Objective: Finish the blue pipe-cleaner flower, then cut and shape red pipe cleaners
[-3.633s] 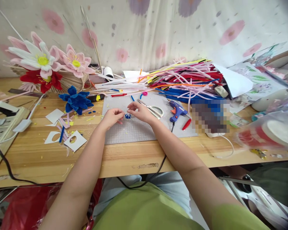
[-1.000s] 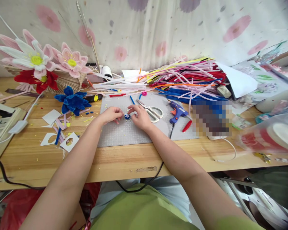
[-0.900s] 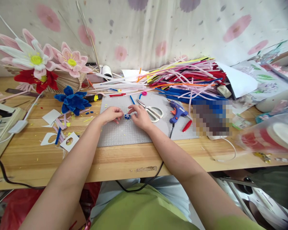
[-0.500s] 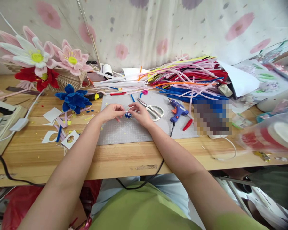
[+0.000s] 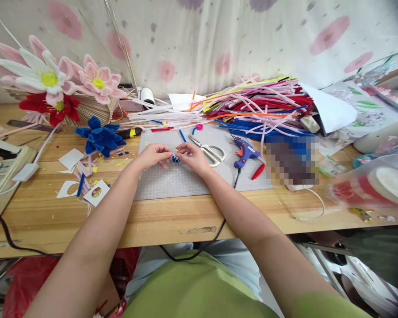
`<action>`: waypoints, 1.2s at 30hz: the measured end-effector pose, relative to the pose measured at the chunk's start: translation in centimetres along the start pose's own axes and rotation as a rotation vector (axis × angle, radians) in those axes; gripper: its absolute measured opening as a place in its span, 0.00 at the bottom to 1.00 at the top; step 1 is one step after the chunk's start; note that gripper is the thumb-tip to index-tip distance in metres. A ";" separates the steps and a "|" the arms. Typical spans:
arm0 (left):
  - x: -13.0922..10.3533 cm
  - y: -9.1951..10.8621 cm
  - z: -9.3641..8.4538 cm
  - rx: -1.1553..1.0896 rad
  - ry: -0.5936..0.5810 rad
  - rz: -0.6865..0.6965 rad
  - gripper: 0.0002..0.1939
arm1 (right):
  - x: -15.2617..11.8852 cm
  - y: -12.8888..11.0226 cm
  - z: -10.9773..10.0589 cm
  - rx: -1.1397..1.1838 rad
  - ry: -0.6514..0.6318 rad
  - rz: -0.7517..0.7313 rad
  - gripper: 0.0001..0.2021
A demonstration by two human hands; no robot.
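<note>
A small blue piece with thin pale strands [image 5: 175,158] sits between my hands over the grey cutting mat [image 5: 166,185]. My left hand [image 5: 155,156] comes in from the left, thumb and forefinger pinched at the strands. From the right, my right hand [image 5: 192,157] has its fingertips closed on the same small piece. Just right of my right hand lie the scissors [image 5: 212,151]. Which strand each hand grips is too small to tell.
A blue glue gun [image 5: 245,152] and a red pen-like item [image 5: 258,172] lie right. Fuzzy stems [image 5: 265,104] are heaped behind. At left are a blue fuzzy flower [image 5: 100,136], paper scraps [image 5: 68,189] and a power strip [image 5: 3,176]. A black cable crosses the front edge.
The whole view has shifted very slightly. My fingers have moved only a little around the small blue piece, which stays between them.
</note>
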State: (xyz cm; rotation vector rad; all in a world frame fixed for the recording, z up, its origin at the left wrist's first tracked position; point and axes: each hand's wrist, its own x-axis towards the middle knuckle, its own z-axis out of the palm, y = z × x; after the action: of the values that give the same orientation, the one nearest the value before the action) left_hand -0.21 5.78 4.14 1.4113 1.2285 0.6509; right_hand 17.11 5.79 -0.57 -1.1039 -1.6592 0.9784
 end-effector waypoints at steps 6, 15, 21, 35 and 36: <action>0.1 0.0 -0.2 0.014 -0.029 -0.014 0.13 | 0.0 0.0 0.0 -0.014 0.022 0.005 0.08; 0.5 -0.1 -0.6 0.084 -0.122 -0.024 0.14 | -0.1 -0.2 -0.2 -0.049 0.052 -0.022 0.08; 0.3 0.2 -0.7 0.066 -0.103 -0.016 0.13 | -0.1 -0.2 -0.1 -0.056 0.006 -0.043 0.10; 0.1 0.1 -1.0 0.017 -0.020 0.003 0.12 | -0.6 -0.9 -0.3 -0.014 -0.075 -0.017 0.11; 0.1 0.1 -1.0 0.012 -0.011 0.002 0.12 | -0.6 -0.9 -0.2 -0.003 -0.078 -0.002 0.11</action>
State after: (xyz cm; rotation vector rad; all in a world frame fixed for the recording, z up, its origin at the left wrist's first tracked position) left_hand -1.02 6.27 4.46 1.4248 1.2242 0.6373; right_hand 17.24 5.03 0.18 -1.0777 -1.7242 1.0304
